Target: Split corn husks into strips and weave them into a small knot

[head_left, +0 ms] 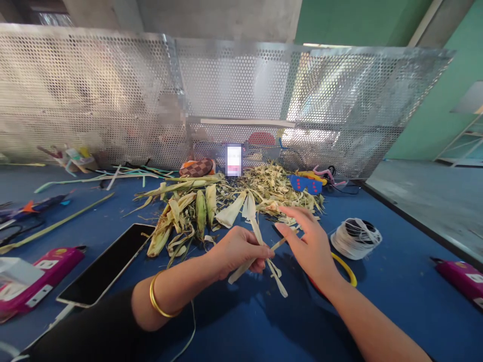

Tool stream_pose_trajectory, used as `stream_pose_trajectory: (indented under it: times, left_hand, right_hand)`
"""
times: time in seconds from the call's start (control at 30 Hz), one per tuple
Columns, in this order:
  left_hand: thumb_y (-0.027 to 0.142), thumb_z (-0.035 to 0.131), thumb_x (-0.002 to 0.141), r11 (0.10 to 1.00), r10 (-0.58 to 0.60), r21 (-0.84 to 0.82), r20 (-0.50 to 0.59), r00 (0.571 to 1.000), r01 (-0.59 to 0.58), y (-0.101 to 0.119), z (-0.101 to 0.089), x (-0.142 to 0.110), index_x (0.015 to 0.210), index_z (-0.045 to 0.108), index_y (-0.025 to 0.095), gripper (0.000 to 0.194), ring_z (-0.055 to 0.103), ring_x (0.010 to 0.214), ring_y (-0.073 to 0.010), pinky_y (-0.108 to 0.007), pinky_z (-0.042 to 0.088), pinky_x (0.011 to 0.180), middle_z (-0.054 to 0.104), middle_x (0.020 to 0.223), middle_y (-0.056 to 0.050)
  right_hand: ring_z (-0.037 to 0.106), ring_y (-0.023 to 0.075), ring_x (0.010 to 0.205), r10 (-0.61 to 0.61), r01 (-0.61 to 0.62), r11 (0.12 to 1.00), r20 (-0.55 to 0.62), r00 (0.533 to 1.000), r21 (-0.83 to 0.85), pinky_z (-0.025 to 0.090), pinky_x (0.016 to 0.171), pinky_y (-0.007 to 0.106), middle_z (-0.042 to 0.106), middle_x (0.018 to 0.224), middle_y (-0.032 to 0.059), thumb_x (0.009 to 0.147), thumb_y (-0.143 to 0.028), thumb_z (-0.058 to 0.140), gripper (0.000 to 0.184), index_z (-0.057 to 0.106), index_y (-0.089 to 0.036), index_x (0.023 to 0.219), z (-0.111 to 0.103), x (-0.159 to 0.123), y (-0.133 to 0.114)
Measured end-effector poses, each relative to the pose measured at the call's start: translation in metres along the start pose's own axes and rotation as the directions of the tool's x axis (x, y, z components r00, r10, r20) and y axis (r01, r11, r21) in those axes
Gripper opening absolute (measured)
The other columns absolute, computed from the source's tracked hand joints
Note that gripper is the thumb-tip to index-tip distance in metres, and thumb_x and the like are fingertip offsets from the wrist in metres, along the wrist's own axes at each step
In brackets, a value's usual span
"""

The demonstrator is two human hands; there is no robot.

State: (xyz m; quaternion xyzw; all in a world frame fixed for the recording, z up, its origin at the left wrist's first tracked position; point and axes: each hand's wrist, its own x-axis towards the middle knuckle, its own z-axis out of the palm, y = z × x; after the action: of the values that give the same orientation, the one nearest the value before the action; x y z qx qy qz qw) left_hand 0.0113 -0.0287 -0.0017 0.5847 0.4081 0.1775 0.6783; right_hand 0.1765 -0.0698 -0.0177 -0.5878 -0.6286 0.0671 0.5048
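Note:
My left hand (245,249), with a gold bangle at the wrist, pinches pale corn husk strips (258,236). The strips cross at the fingertips; one end hangs down toward me, and wider pieces fan out beyond the hand. To the right of them is my right hand (307,246), its fingers stretched out and apart. A strip end reaches close to that thumb; I cannot tell whether they touch. Under the right hand, a curved yellow-and-red handle (345,269) shows in part, the rest hidden. Ahead lies a heap of dried corn husks (202,211).
A spool of white string (355,239) stands at right. On the left lie a phone (107,266) and a magenta power strip (56,264); another magenta power strip (462,279) is at far right. A perforated metal screen (234,80) borders the blue table's back. A lit screen (234,158) stands behind the husks.

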Motion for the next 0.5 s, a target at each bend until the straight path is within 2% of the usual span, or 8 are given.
stream_pose_trajectory:
  times: [0.03,0.1,0.17,0.23,0.3,0.37,0.43,0.5]
  left_hand:
    - [0.039,0.079,0.052,1.0,0.006,0.011,0.011,1.0,-0.006,-0.001,0.001,-0.001,0.056,0.066,0.012,0.031,0.053,0.042,-0.0103,-0.024,0.045,0.051,0.057,0.045,0.0]
    - [0.04,0.079,0.052,0.999,0.034,0.034,0.036,0.999,-0.035,-0.003,0.004,-0.002,0.052,0.064,0.013,0.031,0.052,0.042,-0.0101,-0.024,0.045,0.051,0.056,0.044,0.001]
    - [0.041,0.077,0.053,0.997,0.057,0.052,0.057,0.997,-0.06,-0.004,0.006,-0.003,0.049,0.061,0.013,0.033,0.051,0.041,-0.0096,-0.024,0.045,0.051,0.055,0.043,0.001]
    - [0.041,0.077,0.054,0.996,0.063,0.062,0.063,0.996,-0.066,-0.005,0.007,-0.003,0.048,0.06,0.013,0.033,0.05,0.041,-0.0092,-0.024,0.045,0.051,0.054,0.042,0.002]
    - [0.041,0.076,0.055,0.995,0.06,0.072,0.07,0.996,-0.065,-0.005,0.007,-0.003,0.048,0.06,0.013,0.033,0.051,0.041,-0.0094,-0.023,0.044,0.05,0.055,0.043,0.001]
    - [0.041,0.076,0.056,0.995,0.064,0.077,0.089,0.994,-0.071,-0.005,0.007,-0.003,0.049,0.06,0.013,0.033,0.053,0.042,-0.0098,-0.023,0.044,0.05,0.056,0.044,0.001]
    - [0.042,0.077,0.055,0.993,0.062,0.089,0.106,0.992,-0.071,-0.006,0.006,-0.002,0.049,0.061,0.014,0.033,0.053,0.043,-0.0099,-0.023,0.044,0.05,0.057,0.044,0.001]
    - [0.043,0.078,0.053,0.995,0.043,0.089,0.11,0.993,-0.053,-0.006,0.005,-0.001,0.048,0.061,0.013,0.035,0.053,0.043,-0.0096,-0.023,0.044,0.051,0.057,0.044,0.001]
  right_hand:
    - [0.058,0.0255,0.098,-0.069,0.071,0.997,0.052,0.996,-0.039,0.04,0.089,0.043,0.067,0.103,0.007,0.079,-0.036,0.061,0.024,0.067,-0.025,0.099,0.001,0.0,-0.002]
    - [0.061,0.0226,0.089,-0.119,0.129,0.99,0.167,0.979,-0.05,0.033,0.097,0.046,0.07,0.088,0.0028,0.079,-0.033,0.062,0.01,0.068,-0.025,0.082,0.005,-0.002,-0.007]
    - [0.062,0.0186,0.078,-0.096,0.104,0.994,0.216,0.972,-0.026,0.027,0.102,0.047,0.068,0.076,-0.001,0.079,-0.028,0.062,0.01,0.064,-0.024,0.07,0.01,-0.005,-0.011]
    - [0.06,0.0158,0.07,-0.07,0.069,0.998,0.215,0.974,0.01,0.026,0.103,0.046,0.065,0.069,-0.003,0.08,-0.024,0.059,0.016,0.059,-0.022,0.064,0.015,-0.007,-0.013]
    - [0.058,0.0157,0.067,-0.054,0.047,0.998,0.185,0.981,0.042,0.033,0.097,0.044,0.063,0.066,-0.0029,0.081,-0.024,0.056,0.018,0.056,-0.022,0.063,0.017,-0.008,-0.014]
    - [0.057,0.0173,0.068,-0.026,0.019,0.998,0.137,0.99,0.054,0.041,0.085,0.039,0.061,0.065,-0.0012,0.081,-0.027,0.055,0.019,0.054,-0.022,0.062,0.017,-0.008,-0.014]
    - [0.057,0.0185,0.07,-0.006,0.001,0.999,0.118,0.993,0.042,0.043,0.074,0.034,0.06,0.065,0.0003,0.08,-0.029,0.055,0.02,0.054,-0.021,0.062,0.017,-0.008,-0.013]
    - [0.058,0.0187,0.07,-0.016,0.012,0.999,0.147,0.989,0.032,0.043,0.071,0.033,0.061,0.066,0.001,0.081,-0.029,0.054,0.02,0.056,-0.021,0.063,0.016,-0.006,-0.011]
